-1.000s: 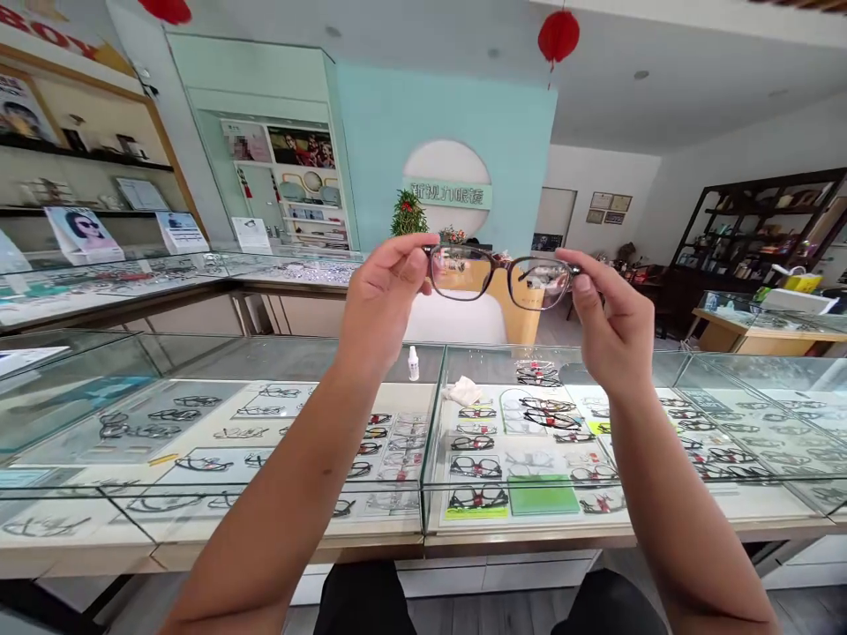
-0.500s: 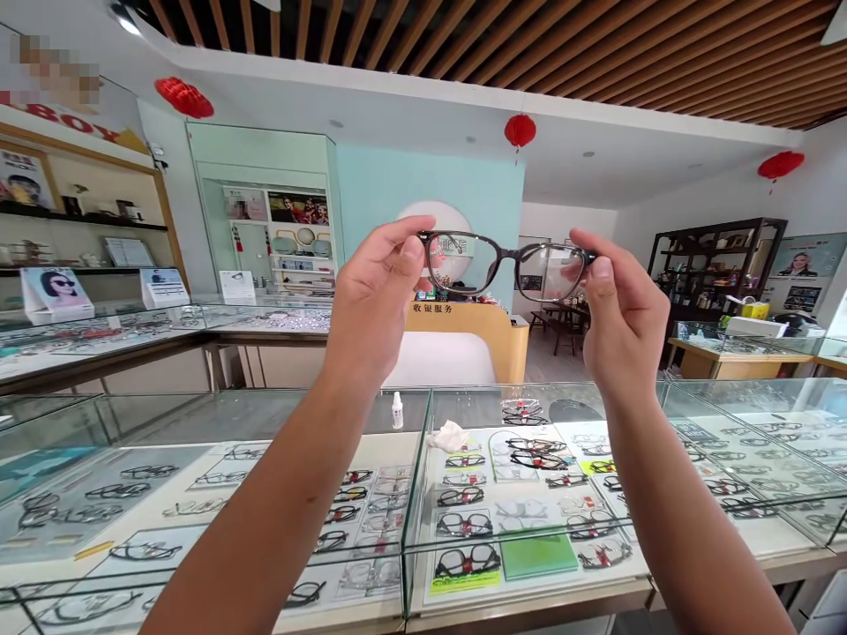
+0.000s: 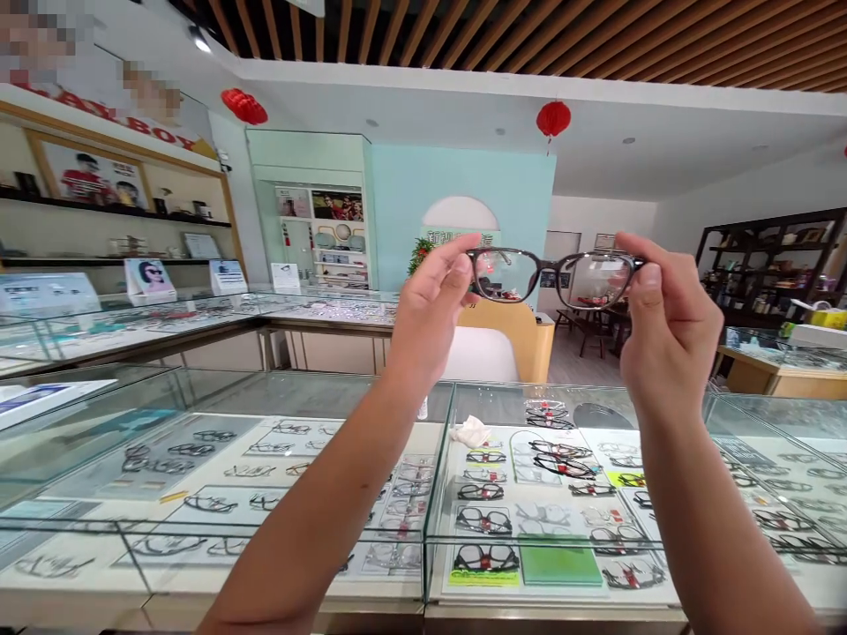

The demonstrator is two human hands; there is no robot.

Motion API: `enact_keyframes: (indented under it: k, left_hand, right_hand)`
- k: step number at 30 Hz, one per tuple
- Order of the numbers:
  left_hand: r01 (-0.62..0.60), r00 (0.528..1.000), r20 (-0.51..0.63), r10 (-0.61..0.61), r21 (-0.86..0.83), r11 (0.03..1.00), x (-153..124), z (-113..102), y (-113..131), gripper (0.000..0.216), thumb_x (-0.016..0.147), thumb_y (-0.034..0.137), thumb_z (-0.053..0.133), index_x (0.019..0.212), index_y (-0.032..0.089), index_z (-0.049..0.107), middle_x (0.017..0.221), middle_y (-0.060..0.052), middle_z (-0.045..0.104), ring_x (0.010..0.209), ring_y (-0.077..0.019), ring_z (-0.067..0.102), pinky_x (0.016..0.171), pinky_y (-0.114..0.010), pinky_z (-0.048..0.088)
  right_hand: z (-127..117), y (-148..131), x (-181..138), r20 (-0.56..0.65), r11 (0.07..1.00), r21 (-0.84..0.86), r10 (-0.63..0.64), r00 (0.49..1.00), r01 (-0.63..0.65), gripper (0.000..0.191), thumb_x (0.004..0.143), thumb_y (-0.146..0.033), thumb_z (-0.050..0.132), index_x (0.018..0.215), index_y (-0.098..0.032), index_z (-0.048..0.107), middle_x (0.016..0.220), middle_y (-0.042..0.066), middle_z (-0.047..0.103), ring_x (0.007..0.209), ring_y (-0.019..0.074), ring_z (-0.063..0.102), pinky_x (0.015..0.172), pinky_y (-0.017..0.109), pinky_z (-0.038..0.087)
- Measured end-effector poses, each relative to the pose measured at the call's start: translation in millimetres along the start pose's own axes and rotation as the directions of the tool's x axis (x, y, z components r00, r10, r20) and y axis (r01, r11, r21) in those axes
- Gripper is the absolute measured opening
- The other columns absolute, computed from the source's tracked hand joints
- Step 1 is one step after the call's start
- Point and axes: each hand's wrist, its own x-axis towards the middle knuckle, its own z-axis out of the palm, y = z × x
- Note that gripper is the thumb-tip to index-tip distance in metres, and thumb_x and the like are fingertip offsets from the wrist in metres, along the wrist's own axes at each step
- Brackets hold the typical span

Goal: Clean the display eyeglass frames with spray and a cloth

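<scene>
A pair of black-rimmed eyeglasses (image 3: 549, 265) is held up in front of me, above the glass counter. My left hand (image 3: 437, 295) pinches the frame's left end between thumb and fingers. At the frame's right end, my right hand (image 3: 668, 309) grips it the same way. Both lenses are see-through, with the shop showing behind them. The temples are mostly hidden behind the lenses and fingers. Below lie a crumpled white tissue (image 3: 471, 431) on the countertop and a small white bottle (image 3: 423, 409), largely covered by my left forearm.
The glass display case (image 3: 440, 494) below me holds many eyeglasses and a green pad (image 3: 561, 561). Another display counter (image 3: 318, 310) runs along the left and back. A wooden desk (image 3: 535, 339) with a white panel stands behind. Red lanterns (image 3: 553, 118) hang overhead.
The view has turned left, so the room appears shifted right. Both hands and the eyeglasses sit further right in the picture and a little lower. The grip is unchanged.
</scene>
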Motion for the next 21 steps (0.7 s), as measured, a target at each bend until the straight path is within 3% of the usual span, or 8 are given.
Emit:
enact_keyframes:
  k: [10,17,21]
  left_hand:
    - [0.023,0.998,-0.063,-0.025,-0.039,0.999,0.5,-3.1,-10.9,0.047,0.098,0.068,0.066,0.129,0.033,0.072,0.127,-0.006,0.075,0.127,-0.0281,0.067,0.093,-0.043,0.061]
    - [0.041,0.993,-0.101,-0.063,-0.202,0.979,-1.4,2.7,-18.4,0.036,0.096,0.06,0.074,0.118,0.033,0.079,0.128,-0.004,0.076,0.131,-0.022,0.066,0.095,-0.032,0.056]
    - [0.035,0.992,-0.11,-0.065,-0.251,0.967,-3.0,7.4,-22.3,0.033,0.095,0.058,0.076,0.113,0.031,0.08,0.123,-0.005,0.078,0.127,-0.0229,0.068,0.095,-0.032,0.057]
  right_hand:
    - [6.2,6.7,-6.2,-0.015,0.999,0.013,0.035,0.999,-0.035,0.036,0.112,-0.049,0.052,0.132,-0.038,0.079,0.105,0.008,0.071,0.119,0.0293,0.063,0.106,0.054,0.052]
    - [12.2,18.0,-8.9,0.008,0.999,-0.01,0.041,0.999,-0.041,0.043,0.114,-0.05,0.046,0.135,-0.033,0.078,0.11,0.009,0.072,0.115,0.0276,0.061,0.103,0.053,0.053]
    - [15.8,24.4,-8.8,0.027,0.997,-0.005,0.079,0.996,-0.079,0.046,0.114,-0.054,0.043,0.138,-0.033,0.077,0.119,0.009,0.072,0.12,0.0277,0.059,0.105,0.053,0.053]
